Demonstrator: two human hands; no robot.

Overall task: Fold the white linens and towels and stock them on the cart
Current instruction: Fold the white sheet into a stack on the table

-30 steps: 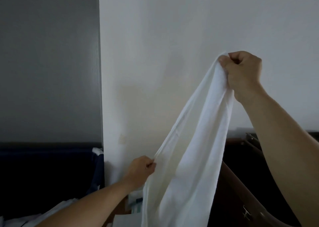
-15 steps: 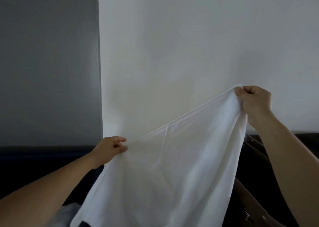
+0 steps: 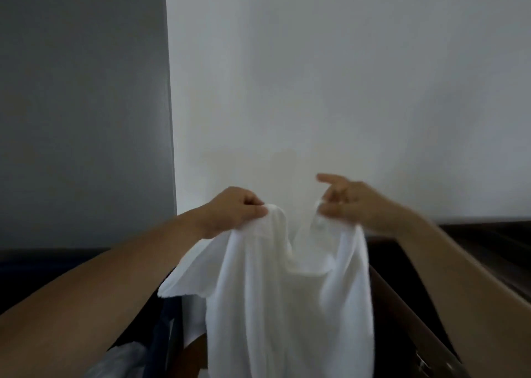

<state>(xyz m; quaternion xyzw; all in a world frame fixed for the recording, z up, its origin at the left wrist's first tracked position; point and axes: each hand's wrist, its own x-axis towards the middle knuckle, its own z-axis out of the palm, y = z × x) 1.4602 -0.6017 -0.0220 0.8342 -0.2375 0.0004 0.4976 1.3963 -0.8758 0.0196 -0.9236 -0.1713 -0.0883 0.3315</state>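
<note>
While it hung in the air between both hands, the towel [image 3: 287, 305] dropped as a long white drape out through the bottom of the view and lay on nothing. One loose flap stuck out to the left below the left forearm. Low on the left, beside the towel, sat a pale bundle [image 3: 123, 360], too dim to identify, and a dark blue fabric edge [image 3: 162, 346]. On the right, a brown panel [image 3: 413, 320] slanted down behind the right forearm. Further out, the left hand [image 3: 235, 211] had its fingers curled and pinched one top corner of the towel against the thumb. The right hand [image 3: 353, 205] was blurred. It held the other top corner bunched beneath it, with one finger pointing out to the left; which fingers did the gripping could not be told. The two hands were level and near each other, and the upper hem sagged in a dip between them. Beyond them stood a white wall [image 3: 344, 75], and to its left a grey wall [image 3: 80, 104].
</note>
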